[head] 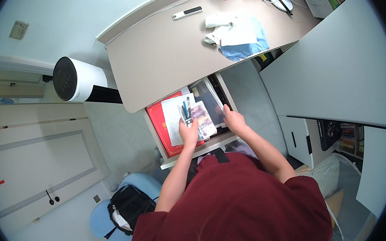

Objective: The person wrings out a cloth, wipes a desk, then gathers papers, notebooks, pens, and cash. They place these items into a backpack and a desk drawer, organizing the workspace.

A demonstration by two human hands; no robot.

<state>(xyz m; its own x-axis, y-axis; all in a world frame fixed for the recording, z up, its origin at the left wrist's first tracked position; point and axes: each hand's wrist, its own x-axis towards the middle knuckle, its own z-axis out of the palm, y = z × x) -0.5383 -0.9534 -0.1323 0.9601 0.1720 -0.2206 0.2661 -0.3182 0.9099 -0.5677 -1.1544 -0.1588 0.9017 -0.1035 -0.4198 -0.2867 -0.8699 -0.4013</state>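
My left hand (189,134) grips a bundle of several pens (186,110), held upright above an open desk drawer (153,127). Under the pens lie a white sheet with handwriting (172,122) and a small booklet with a colourful printed cover (204,117). A red folder with gold print (161,130) fills the drawer's left side. My right hand (235,121) is at the drawer's right side, index finger extended beside a dark, clear-topped pouch (210,100). Whether its curled fingers hold anything is hidden.
The desktop (146,59) overhangs the drawer's back. It carries white paper (240,33), a blue cloth (242,52), a white handheld device (187,13) and a lamp base (282,2). A tower fan (86,78) stands left; a black backpack (131,203) rests on a blue chair (143,181).
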